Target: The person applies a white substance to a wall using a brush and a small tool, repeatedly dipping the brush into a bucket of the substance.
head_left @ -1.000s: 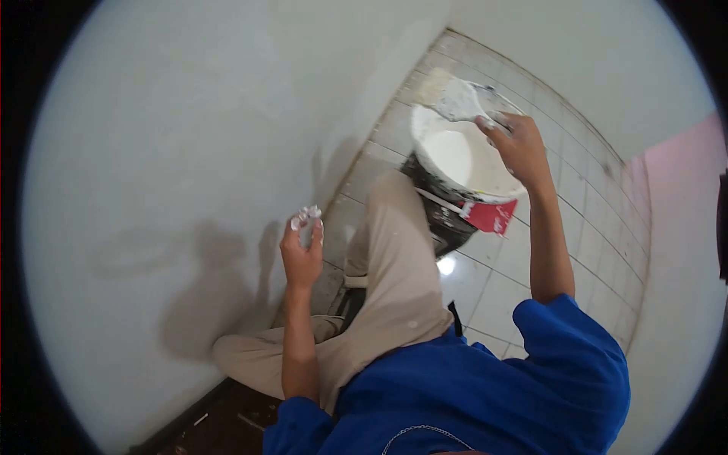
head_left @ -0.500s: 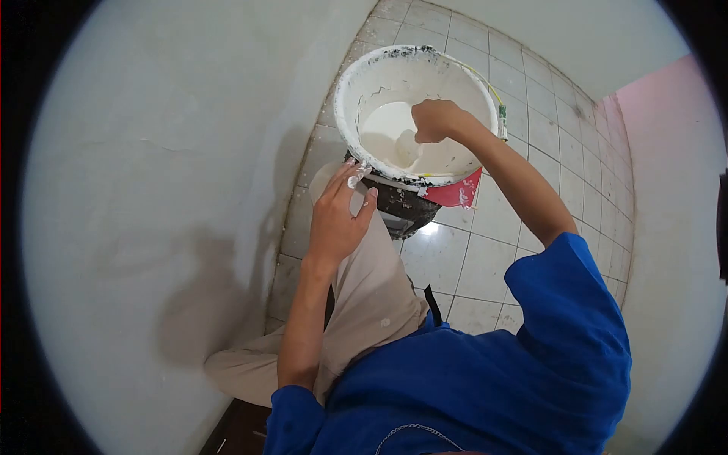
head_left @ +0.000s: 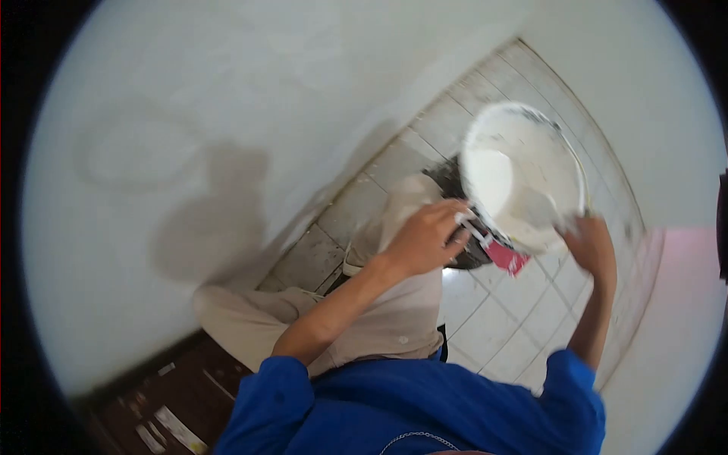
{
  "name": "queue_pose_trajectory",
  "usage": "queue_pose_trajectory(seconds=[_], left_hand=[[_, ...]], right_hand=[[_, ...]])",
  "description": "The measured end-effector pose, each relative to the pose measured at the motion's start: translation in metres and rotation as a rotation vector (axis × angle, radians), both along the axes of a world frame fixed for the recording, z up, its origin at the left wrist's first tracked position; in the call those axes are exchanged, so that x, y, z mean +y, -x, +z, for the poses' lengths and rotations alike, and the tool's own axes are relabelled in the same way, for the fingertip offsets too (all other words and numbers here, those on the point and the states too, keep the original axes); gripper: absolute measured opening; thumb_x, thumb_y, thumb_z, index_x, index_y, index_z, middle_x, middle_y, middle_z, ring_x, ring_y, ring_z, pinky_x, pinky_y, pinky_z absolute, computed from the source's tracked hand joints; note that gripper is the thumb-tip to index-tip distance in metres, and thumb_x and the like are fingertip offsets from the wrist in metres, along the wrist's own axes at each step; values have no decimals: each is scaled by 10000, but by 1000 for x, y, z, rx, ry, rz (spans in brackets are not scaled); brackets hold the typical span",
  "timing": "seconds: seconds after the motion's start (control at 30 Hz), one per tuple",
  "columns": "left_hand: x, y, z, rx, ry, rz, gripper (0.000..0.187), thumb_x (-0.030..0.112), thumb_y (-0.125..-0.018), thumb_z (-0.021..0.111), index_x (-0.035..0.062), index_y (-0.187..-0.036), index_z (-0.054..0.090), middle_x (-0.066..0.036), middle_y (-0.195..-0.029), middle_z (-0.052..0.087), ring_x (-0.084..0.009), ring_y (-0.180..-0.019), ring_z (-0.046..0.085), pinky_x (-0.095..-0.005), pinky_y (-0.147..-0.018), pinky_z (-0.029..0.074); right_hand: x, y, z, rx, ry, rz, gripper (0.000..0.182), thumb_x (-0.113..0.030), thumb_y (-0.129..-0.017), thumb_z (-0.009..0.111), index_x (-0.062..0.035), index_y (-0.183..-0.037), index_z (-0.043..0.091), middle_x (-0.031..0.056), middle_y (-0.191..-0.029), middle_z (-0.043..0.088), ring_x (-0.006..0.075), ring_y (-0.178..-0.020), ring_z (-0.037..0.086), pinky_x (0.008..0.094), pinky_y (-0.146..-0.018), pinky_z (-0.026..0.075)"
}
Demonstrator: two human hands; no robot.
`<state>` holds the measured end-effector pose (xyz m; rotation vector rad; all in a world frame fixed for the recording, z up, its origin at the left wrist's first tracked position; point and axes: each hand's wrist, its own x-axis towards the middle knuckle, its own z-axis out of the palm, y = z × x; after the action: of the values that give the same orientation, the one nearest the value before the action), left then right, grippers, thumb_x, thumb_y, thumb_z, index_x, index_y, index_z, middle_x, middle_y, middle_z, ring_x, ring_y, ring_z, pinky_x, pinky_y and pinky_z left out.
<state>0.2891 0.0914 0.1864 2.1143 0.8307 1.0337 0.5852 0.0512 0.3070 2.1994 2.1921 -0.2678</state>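
Observation:
A white bucket with paint-smeared edges holds a thick white paste. My left hand has white stains on its fingers. Its fingertips reach the near side of the rim, with the thumb standing apart from them. Close to those fingers, below the rim, is a flat red piece spotted with white. At the bucket's right side, my right hand is closed and smeared by motion. A pale, paste-coated tool extends from it into the bucket; its exact kind is blurred.
A dark, stained container is partly hidden under the bucket. My bent leg in beige trousers is beside it. Grey wall rises on the left, above white floor tiles. A brown, scuffed surface lies at lower left.
The view has turned, so the bucket appears farther right. My right hand has moved from over the bucket's inside to its right rim. My left hand stays by the near rim.

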Motion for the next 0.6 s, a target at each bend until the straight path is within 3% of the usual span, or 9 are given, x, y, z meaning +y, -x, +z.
queue_pose_trajectory(seconds=[0.03, 0.07, 0.13, 0.23, 0.33, 0.37, 0.5, 0.6], left_hand=[[1, 2, 0, -17, -23, -8, 288, 163, -825, 649, -2, -1058, 608, -161, -1150, 617, -327, -1075, 582, -395, -934, 461], [1, 2, 2, -27, 25, 6, 290, 162, -825, 647, -2, -1061, 609, -163, -1145, 619, -329, -1066, 586, -399, -930, 461], [1, 0, 4, -54, 115, -5, 294, 161, -824, 644, -2, -1067, 610, -166, -1136, 622, -334, -1046, 594, -405, -922, 462], [4, -1, 5, -21, 80, -30, 336, 173, -836, 637, 0, -1120, 591, -189, -1100, 626, -350, -1020, 598, -418, -896, 468], [2, 15, 13, 0, 110, -70, 371, 197, -860, 623, -2, -1166, 560, -201, -1127, 609, -354, -1042, 587, -419, -906, 462], [1, 20, 16, 1, 126, -79, 384, 207, -870, 617, -3, -1183, 546, -204, -1142, 600, -353, -1053, 582, -418, -913, 459], [4, 59, 18, -22, 220, -50, 430, 218, -883, 622, 5, -1239, 510, -187, -1174, 592, -336, -1078, 577, -396, -932, 454], [1, 91, 16, -80, 328, 66, 390, 201, -885, 619, 0, -1206, 526, -186, -1122, 615, -309, -1033, 602, -375, -904, 467]], right_hand=[[-12, 13, 10, 120, 88, -146, 327, -290, -812, 643, 12, -933, 672, 223, -949, 651, 400, -822, 604, 450, -747, 477], [-37, 2, -9, -116, -105, -19, 337, -270, -819, 641, 25, -980, 664, 220, -881, 658, 392, -770, 613, 444, -708, 478], [-47, 8, -16, 35, -163, -124, 334, -257, -823, 640, 47, -959, 663, 218, -766, 650, 351, -671, 620, 412, -654, 474], [-35, 42, 21, 219, 7, -465, 350, -259, -823, 643, 67, -949, 661, 214, -669, 627, 313, -599, 610, 379, -631, 469], [-34, 31, -6, 253, -19, -348, 349, -255, -824, 644, 84, -905, 653, 203, -618, 595, 237, -568, 572, 354, -611, 449], [-32, 33, -8, 268, -40, -376, 348, -262, -832, 638, 83, -877, 653, 138, -575, 544, 166, -551, 494, 336, -559, 405], [-9, 61, -9, 607, -294, -463, 343, -282, -862, 625, 57, -813, 639, 3, -584, 493, 102, -560, 443, 284, -521, 346], [20, 113, -12, 967, -368, -441, 323, -279, -879, 618, 37, -818, 647, -30, -590, 487, 71, -562, 417, 255, -510, 315]])
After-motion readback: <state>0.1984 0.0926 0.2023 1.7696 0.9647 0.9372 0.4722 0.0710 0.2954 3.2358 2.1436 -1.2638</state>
